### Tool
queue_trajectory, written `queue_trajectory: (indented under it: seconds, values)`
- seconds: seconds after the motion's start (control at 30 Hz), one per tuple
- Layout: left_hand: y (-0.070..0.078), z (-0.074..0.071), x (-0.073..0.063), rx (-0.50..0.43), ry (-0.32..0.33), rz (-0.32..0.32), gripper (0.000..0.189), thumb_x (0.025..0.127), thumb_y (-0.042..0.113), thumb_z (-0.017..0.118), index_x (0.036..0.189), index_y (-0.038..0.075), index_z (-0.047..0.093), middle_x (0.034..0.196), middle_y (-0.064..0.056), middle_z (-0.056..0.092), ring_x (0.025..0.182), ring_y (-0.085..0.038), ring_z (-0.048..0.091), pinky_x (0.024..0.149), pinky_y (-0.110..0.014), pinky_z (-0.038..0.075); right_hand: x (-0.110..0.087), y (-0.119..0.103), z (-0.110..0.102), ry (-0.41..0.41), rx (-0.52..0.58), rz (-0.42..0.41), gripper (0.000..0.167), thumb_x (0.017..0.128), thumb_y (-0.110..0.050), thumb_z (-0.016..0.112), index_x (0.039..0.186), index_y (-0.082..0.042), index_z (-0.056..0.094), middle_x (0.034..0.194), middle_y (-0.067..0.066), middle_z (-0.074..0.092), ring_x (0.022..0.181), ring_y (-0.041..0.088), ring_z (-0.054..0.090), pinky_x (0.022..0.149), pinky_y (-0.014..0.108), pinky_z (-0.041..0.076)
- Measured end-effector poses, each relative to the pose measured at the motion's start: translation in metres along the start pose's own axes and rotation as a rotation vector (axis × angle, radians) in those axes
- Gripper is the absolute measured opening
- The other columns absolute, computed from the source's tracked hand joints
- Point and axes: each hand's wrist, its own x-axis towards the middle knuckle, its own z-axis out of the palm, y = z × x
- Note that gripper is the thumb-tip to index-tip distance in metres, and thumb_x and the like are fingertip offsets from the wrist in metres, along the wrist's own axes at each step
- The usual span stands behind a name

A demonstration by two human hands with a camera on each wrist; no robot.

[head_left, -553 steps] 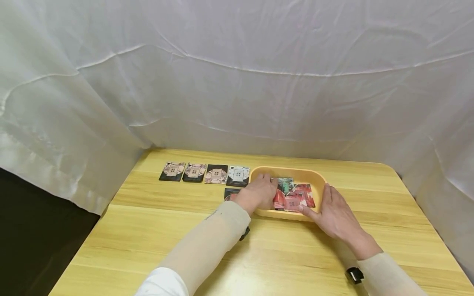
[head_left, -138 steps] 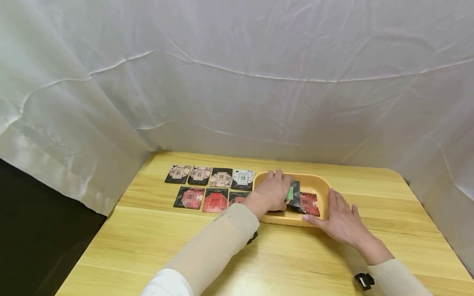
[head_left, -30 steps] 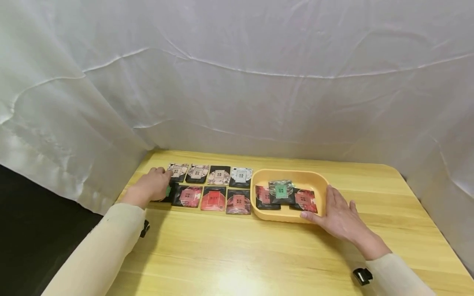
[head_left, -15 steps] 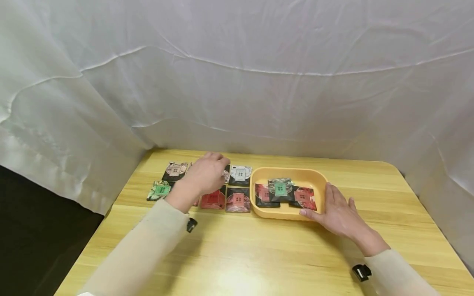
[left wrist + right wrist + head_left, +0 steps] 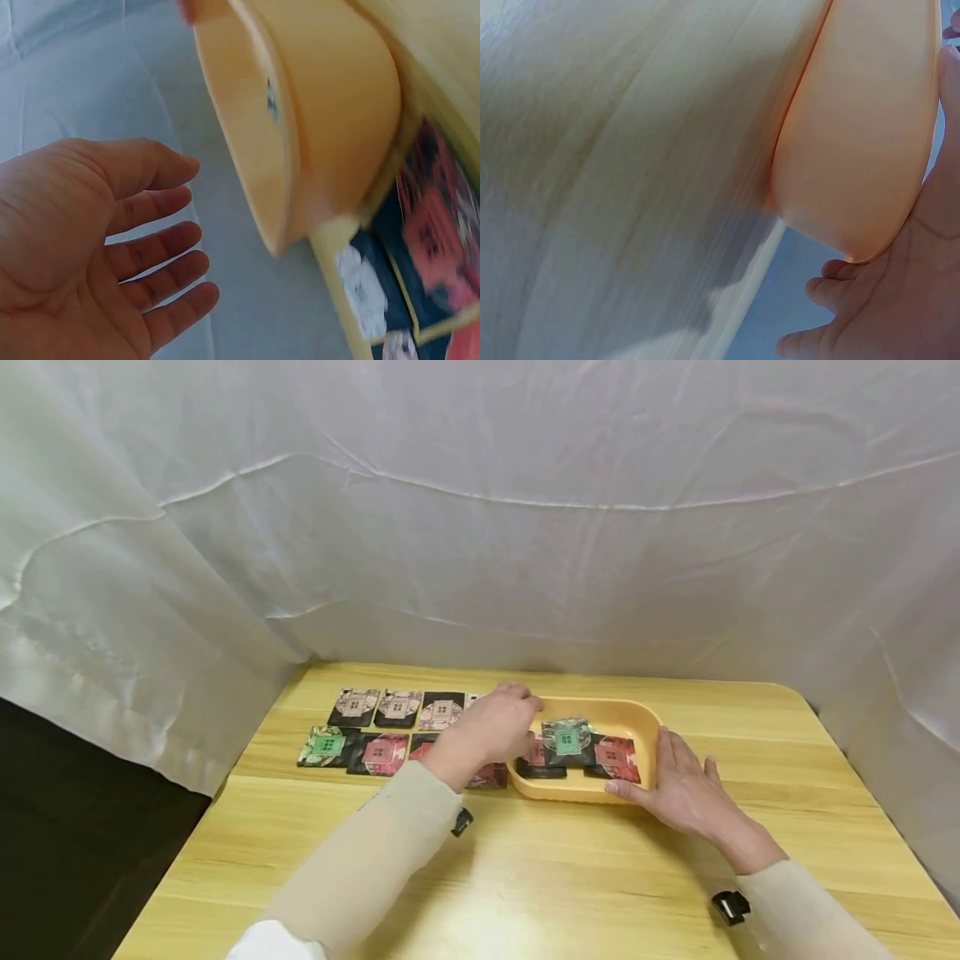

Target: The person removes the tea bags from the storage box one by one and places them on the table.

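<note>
My left hand (image 5: 491, 727), holding nothing, hovers over the left end of a yellow plastic tray (image 5: 633, 718). In the left wrist view its fingers are apart and relaxed, clear of the tray wall (image 5: 337, 112). My right hand (image 5: 690, 793) rests against the tray's right end, thumb on the front rim and fingers along the outside; the right wrist view shows its palm against the wall (image 5: 855, 142). Inside lie a green-labelled sachet (image 5: 567, 739) on top, a red-labelled sachet (image 5: 618, 760) at right and another red sachet (image 5: 536, 758), partly covered, at left.
Left of the tray, two rows of flat square sachets lie on the wooden table (image 5: 562, 877). A green sachet (image 5: 328, 746) begins the front row, with a pink sachet (image 5: 378, 753) beside it. My left arm partly covers both rows' right ends. A pale curtain (image 5: 480, 568) hangs behind.
Over the longer span, sachets left the tray and a front row formed. My left hand released the green sachet at that row's left end, then moved right to the tray. My right hand stayed.
</note>
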Motion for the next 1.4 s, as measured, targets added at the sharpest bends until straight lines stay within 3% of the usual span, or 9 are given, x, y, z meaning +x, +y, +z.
queue_trajectory:
  seconds: [0.13, 0.3, 0.47, 0.8, 0.97, 1.07, 1.17, 1.23, 1.4]
  values:
    - [0.016, 0.010, 0.016, -0.004, -0.037, 0.038, 0.052, 0.100, 0.024, 0.069, 0.150, 0.016, 0.059, 0.148, -0.005, 0.059, 0.135, -0.025, 0.055, 0.112, -0.039, 0.052, 0.000, 0.001, -0.001, 0.002, 0.006, -0.001, 0.138, 0.088, -0.085, 0.055, 0.161, 0.016, -0.006, 0.166, 0.044, 0.008, 0.152, 0.062, 0.014, 0.115, 0.087, 0.005]
    - [0.029, 0.023, 0.032, 0.051, -0.081, 0.095, 0.053, 0.100, 0.025, 0.068, 0.152, 0.017, 0.058, 0.153, -0.004, 0.059, 0.139, -0.024, 0.056, 0.119, -0.037, 0.046, -0.001, 0.000, -0.001, 0.007, 0.006, -0.004, 0.138, 0.088, -0.085, 0.055, 0.161, 0.016, -0.004, 0.165, 0.044, 0.011, 0.152, 0.062, 0.017, 0.114, 0.088, 0.007]
    - [0.036, 0.036, 0.043, 0.061, -0.133, 0.086, 0.051, 0.102, 0.028, 0.067, 0.151, 0.019, 0.059, 0.149, -0.002, 0.060, 0.133, -0.019, 0.059, 0.113, -0.033, 0.050, -0.002, -0.001, -0.001, 0.003, 0.004, -0.002, 0.137, 0.089, -0.084, 0.056, 0.161, 0.016, -0.004, 0.166, 0.044, 0.012, 0.152, 0.061, 0.017, 0.114, 0.087, 0.007]
    - [0.042, 0.049, 0.046, 0.057, -0.203, 0.067, 0.054, 0.098, 0.026, 0.068, 0.151, 0.021, 0.058, 0.151, 0.001, 0.059, 0.136, -0.022, 0.058, 0.109, -0.039, 0.054, -0.001, 0.000, 0.000, 0.003, 0.017, -0.008, 0.139, 0.088, -0.087, 0.054, 0.161, 0.015, -0.005, 0.166, 0.043, 0.009, 0.153, 0.061, 0.016, 0.114, 0.087, 0.006]
    - [0.041, 0.050, 0.044, 0.017, -0.253, 0.064, 0.047, 0.104, 0.029, 0.064, 0.151, 0.026, 0.058, 0.147, 0.001, 0.065, 0.132, -0.018, 0.062, 0.108, -0.037, 0.054, -0.001, 0.000, -0.001, 0.003, 0.019, -0.006, 0.138, 0.088, -0.085, 0.055, 0.161, 0.015, -0.005, 0.166, 0.044, 0.009, 0.152, 0.062, 0.015, 0.114, 0.087, 0.006]
    - [0.040, 0.048, 0.044, 0.020, -0.243, 0.073, 0.041, 0.105, 0.033, 0.063, 0.146, 0.026, 0.062, 0.139, 0.003, 0.068, 0.126, -0.017, 0.065, 0.103, -0.036, 0.056, 0.000, 0.000, -0.001, 0.007, 0.012, -0.005, 0.138, 0.088, -0.085, 0.056, 0.161, 0.016, -0.004, 0.166, 0.044, 0.011, 0.152, 0.061, 0.017, 0.114, 0.087, 0.007]
    - [0.040, 0.046, 0.045, 0.029, -0.210, 0.074, 0.050, 0.102, 0.037, 0.069, 0.149, 0.023, 0.059, 0.143, 0.001, 0.065, 0.129, -0.018, 0.062, 0.105, -0.035, 0.056, 0.000, 0.000, -0.002, 0.009, 0.008, -0.003, 0.138, 0.088, -0.085, 0.055, 0.161, 0.016, -0.004, 0.166, 0.043, 0.012, 0.152, 0.061, 0.017, 0.114, 0.087, 0.007]
    - [0.040, 0.045, 0.045, 0.053, -0.197, 0.063, 0.067, 0.097, 0.044, 0.075, 0.155, 0.020, 0.052, 0.150, -0.002, 0.060, 0.136, -0.020, 0.058, 0.110, -0.035, 0.053, 0.000, -0.001, -0.002, 0.011, 0.008, -0.003, 0.138, 0.088, -0.085, 0.055, 0.161, 0.016, -0.004, 0.166, 0.043, 0.012, 0.152, 0.061, 0.017, 0.114, 0.087, 0.007]
    - [0.040, 0.047, 0.045, 0.120, -0.214, 0.028, 0.091, 0.091, 0.058, 0.077, 0.162, 0.015, 0.040, 0.159, -0.006, 0.051, 0.147, -0.024, 0.047, 0.121, -0.036, 0.043, -0.001, -0.001, -0.002, 0.009, 0.015, -0.002, 0.138, 0.088, -0.085, 0.056, 0.161, 0.016, -0.004, 0.166, 0.043, 0.012, 0.152, 0.061, 0.017, 0.115, 0.087, 0.007]
